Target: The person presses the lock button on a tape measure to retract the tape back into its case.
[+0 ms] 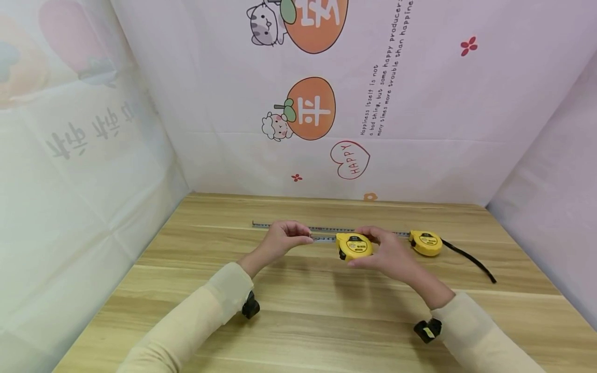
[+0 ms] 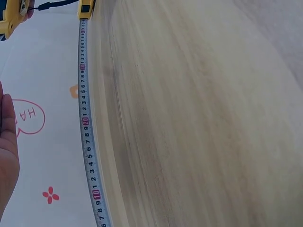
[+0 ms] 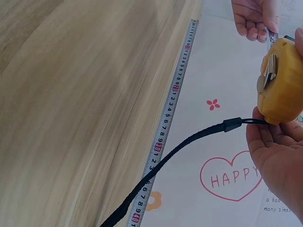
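Observation:
My right hand [image 1: 389,254] grips a yellow tape measure [image 1: 355,246] by its case, held up above the wooden table. A short length of blade [image 1: 325,240] comes out of the case's left side. Its end is pinched between thumb and fingers of my left hand [image 1: 285,239]. In the right wrist view, a metal clip [image 3: 271,71] shows on the case and a black strap [image 3: 189,140] hangs from it. Behind both hands a second yellow tape measure [image 1: 425,243] lies on the table, its long blade [image 2: 84,94] drawn out to the left.
The wooden table [image 1: 298,321] ends at a white printed cloth [image 1: 224,129] at the back, with more cloth at both sides. A black strap [image 1: 471,259] trails rightward from the second tape measure. Black wrist cameras [image 1: 250,305] sit on both sleeves.

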### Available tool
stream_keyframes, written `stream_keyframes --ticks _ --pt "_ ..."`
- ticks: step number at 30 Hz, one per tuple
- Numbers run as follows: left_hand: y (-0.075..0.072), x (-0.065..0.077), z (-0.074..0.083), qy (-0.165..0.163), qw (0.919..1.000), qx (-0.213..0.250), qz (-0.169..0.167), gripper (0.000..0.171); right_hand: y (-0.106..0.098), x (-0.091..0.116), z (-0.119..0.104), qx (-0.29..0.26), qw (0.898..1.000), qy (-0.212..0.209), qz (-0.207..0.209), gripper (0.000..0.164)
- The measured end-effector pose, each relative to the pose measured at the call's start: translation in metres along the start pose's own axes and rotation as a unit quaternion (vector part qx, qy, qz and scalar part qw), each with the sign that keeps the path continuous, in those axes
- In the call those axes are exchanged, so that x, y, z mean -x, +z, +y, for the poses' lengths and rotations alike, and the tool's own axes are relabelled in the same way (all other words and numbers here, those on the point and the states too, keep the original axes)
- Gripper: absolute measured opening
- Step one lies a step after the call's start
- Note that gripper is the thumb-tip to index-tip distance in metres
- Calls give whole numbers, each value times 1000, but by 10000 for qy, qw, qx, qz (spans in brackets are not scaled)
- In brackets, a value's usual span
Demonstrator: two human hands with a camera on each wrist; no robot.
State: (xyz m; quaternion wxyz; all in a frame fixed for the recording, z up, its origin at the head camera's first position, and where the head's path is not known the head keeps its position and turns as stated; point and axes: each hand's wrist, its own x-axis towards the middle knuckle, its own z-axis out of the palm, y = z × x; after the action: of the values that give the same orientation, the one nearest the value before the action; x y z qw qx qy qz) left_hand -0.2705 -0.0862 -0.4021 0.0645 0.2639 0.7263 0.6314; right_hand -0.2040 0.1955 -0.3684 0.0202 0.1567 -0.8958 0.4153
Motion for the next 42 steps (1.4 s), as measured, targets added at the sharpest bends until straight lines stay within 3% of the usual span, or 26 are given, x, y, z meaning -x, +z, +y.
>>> stream_keyframes --ticks 11,31,42 --pt "4 -1 -1 31 9999 61 -79 27 3 -1 -3 -55 10000 -40 26 85" --pt "12 -3 1 297 9994 95 -145 19 7 -2 -8 -91 9997 -208 35 71" --pt "14 -5 0 195 9996 174 -139 18 8 -3 -11 -163 9996 -213 -17 80"
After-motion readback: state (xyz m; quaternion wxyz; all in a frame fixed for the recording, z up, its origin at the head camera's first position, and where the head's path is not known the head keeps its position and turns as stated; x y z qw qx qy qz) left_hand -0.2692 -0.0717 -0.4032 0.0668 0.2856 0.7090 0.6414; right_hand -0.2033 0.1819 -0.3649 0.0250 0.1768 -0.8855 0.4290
